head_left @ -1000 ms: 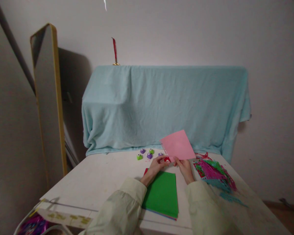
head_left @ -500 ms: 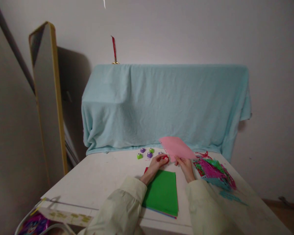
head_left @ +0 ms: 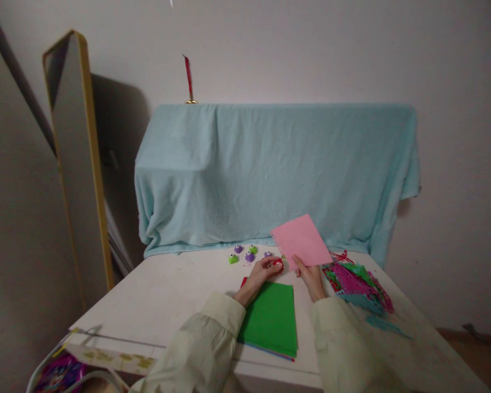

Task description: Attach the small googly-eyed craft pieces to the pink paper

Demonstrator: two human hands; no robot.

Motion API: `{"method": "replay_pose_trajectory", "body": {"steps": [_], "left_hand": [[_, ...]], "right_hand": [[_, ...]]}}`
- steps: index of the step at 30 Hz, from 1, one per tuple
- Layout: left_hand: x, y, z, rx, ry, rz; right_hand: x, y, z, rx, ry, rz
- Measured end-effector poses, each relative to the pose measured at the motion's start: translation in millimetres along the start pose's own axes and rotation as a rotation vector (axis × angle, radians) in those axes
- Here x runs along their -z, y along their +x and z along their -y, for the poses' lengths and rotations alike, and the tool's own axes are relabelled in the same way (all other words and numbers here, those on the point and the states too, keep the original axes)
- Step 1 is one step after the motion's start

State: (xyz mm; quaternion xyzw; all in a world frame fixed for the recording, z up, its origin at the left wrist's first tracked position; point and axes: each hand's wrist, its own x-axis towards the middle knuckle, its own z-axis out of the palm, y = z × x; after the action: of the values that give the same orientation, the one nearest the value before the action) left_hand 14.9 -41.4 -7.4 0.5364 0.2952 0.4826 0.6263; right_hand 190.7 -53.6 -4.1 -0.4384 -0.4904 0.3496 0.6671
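My left hand (head_left: 261, 274) is closed around a small red paper punch (head_left: 279, 265) with a pale top, partly hidden by the fingers. A pink sheet of paper (head_left: 303, 239) is pinched at its lower edge by my right hand (head_left: 310, 277). The sheet is tilted up, and small cut marks run along its left edge, close to the punch. Below my left forearm lies a stack of coloured paper (head_left: 270, 322) with a green sheet on top. Behind my left hand stand several small punches, among them a green one (head_left: 233, 258) and a purple one (head_left: 250, 256).
Punched paper scraps (head_left: 358, 284) in pink, green, red and blue lie heaped at the right of the white table (head_left: 167, 295). A light blue cloth (head_left: 270, 169) drapes over something at the back. A tall mirror (head_left: 76, 174) leans at the left.
My right hand has turned and raised the pink sheet, so its face shows more and it sits slightly further right. My left hand stays almost in place with the red punch.
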Motion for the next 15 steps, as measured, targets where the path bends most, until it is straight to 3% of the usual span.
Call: {"method": "replay_pose_trajectory", "body": {"steps": [5, 10, 15], "left_hand": [[1.4, 0.1, -0.3, 0.017, -0.077, -0.015], [3.2, 2.5, 1.1, 0.036, -0.123, -0.069], [1.1, 0.4, -3.5, 0.047, -0.174, -0.058]], "right_hand": [[4.2, 2.2, 2.4, 0.044, 0.039, -0.068], [8.0, 3.4, 9.6, 0.063, 0.211, -0.217], [7.9, 4.4, 14.8, -0.017, 0.377, -0.235]]}}
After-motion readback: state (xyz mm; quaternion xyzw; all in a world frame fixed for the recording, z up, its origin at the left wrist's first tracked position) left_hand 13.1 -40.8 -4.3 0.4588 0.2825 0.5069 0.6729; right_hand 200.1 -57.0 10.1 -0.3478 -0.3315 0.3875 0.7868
